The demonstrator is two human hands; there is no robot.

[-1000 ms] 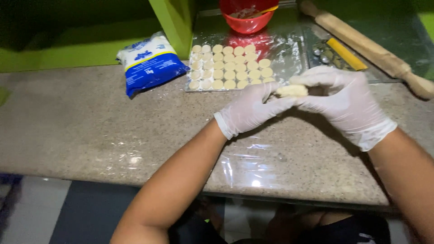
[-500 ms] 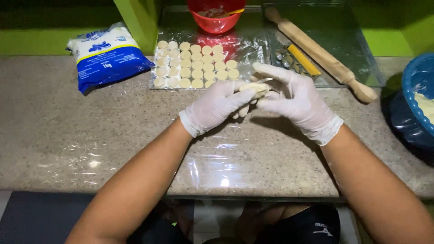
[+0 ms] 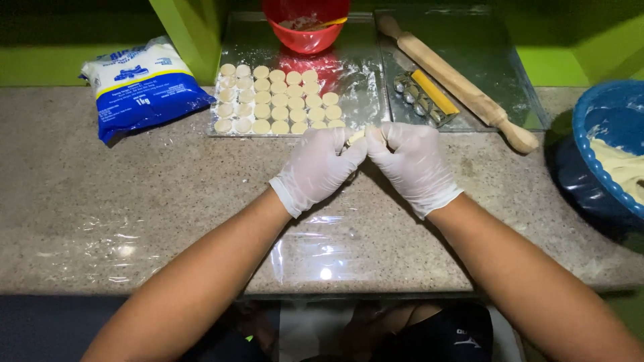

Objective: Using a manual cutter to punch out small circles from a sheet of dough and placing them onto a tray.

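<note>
Taking the clear plastic sheet (image 3: 362, 74) on the stone counter (image 3: 100, 201) as the landmark: to its left, one blue and white bag (image 3: 142, 86) is lying flat on the counter, sealed, so its contents are not showing. On the sheet's left part, small pale dough rounds (image 3: 278, 98) are sitting in rows, roughly thirty of them, some hidden behind the hands. At the sheet's far edge, one red bowl (image 3: 305, 23) is standing with something pale and a yellow utensil inside. On the sheet's right part, one wooden rolling pin (image 3: 456, 82) is lying at a slant, and just left of it one metal roller cutter with a yellow bar (image 3: 424, 98) is resting. Well right of the sheet, one blue bowl (image 3: 590, 134) is holding a mass of pale dough.

At the sheet's near edge, two gloved hands are meeting. The left hand (image 3: 318, 169) and the right hand (image 3: 412, 164) are pressed together, fingers curled in, and both are pinching one small piece of dough (image 3: 357, 136) between their fingertips, just in front of the nearest row of rounds.
</note>
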